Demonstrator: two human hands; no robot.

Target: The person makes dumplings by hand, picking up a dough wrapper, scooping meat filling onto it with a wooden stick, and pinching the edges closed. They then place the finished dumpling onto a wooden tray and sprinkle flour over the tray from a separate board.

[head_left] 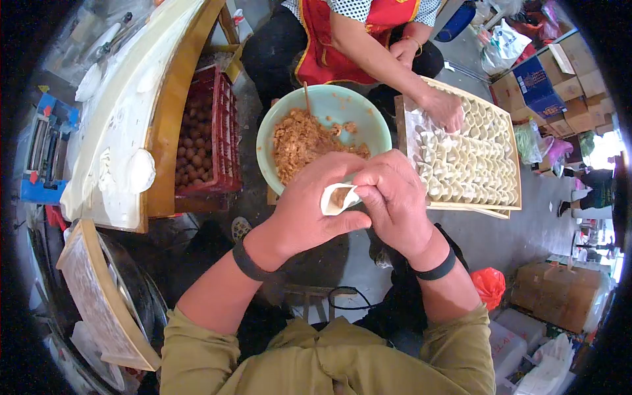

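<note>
Between my two hands is a half-folded dumpling [338, 199], its white wrapper curled around brown filling. My left hand [309, 204] cups it from the left with the thumb underneath. The fingers of my right hand [394, 201] pinch the wrapper's right edge. Just beyond my hands stands a pale green bowl [268, 131] of minced filling [296, 141], with a stick-like handle [307, 99] leaning at its far rim. To the right, a wooden tray [517, 164] carries rows of folded dumplings [471, 164]. A co-worker's hand [442, 110] touches the tray's far left part.
On the left is a floury worktable [122, 131] with dough pieces [141, 171]. Beneath it, a red crate [227, 131] holds eggs [195, 141]. A framed board [108, 296] leans at lower left. The co-worker, in a red apron [329, 46], sits opposite. Cardboard boxes [556, 293] and a red bag [488, 287] lie right.
</note>
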